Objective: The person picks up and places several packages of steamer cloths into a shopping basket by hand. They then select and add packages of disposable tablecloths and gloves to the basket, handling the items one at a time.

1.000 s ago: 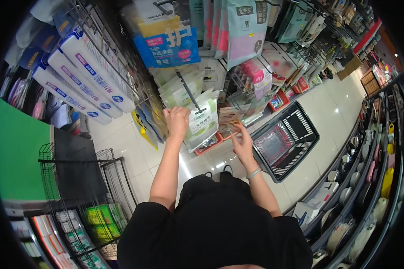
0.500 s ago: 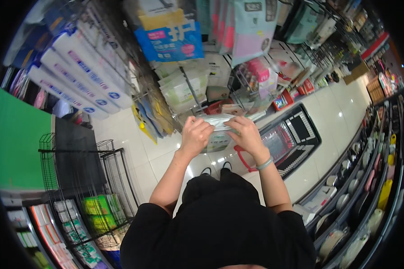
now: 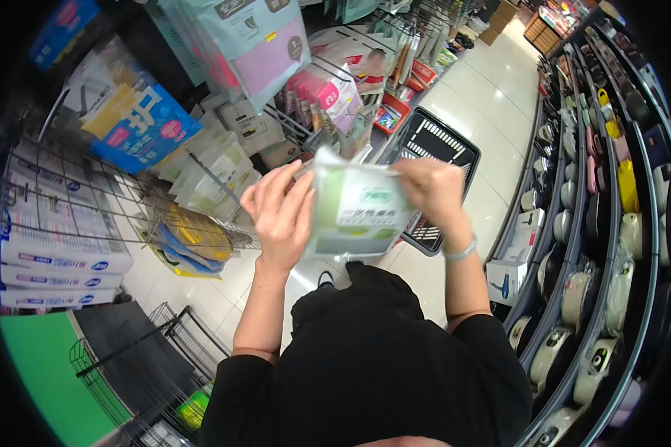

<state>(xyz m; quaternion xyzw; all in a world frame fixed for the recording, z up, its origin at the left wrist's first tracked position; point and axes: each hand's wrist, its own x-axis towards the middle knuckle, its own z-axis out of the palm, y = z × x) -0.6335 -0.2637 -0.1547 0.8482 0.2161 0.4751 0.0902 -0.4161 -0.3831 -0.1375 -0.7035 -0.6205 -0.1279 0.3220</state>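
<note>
A flat clear-plastic packet (image 3: pixel 361 212) with a green and white printed label is held up in front of my chest. My right hand (image 3: pixel 436 190) pinches its upper right corner; the wrist carries a pale band. Along the left edge of the packet, my left hand (image 3: pixel 279 208) grips with fingers bent against it, the thumb mostly hidden. Similar green-and-white packets (image 3: pixel 220 179) hang on a rack hook just beyond my left hand. Under and behind my right hand, a black shopping basket (image 3: pixel 462 145) stands on the floor.
Hanging goods fill the rack ahead, including a blue packet (image 3: pixel 145 134) and a pale teal bag (image 3: pixel 253 45). Shelves of pans (image 3: pixel 552 350) run along the right. White boxes (image 3: pixel 60 279) are stacked at left, above a wire rack (image 3: pixel 179 335).
My view has turned to the right. The packet has come up closer and now shows its printed face toward me, with both hands still at its edges.
</note>
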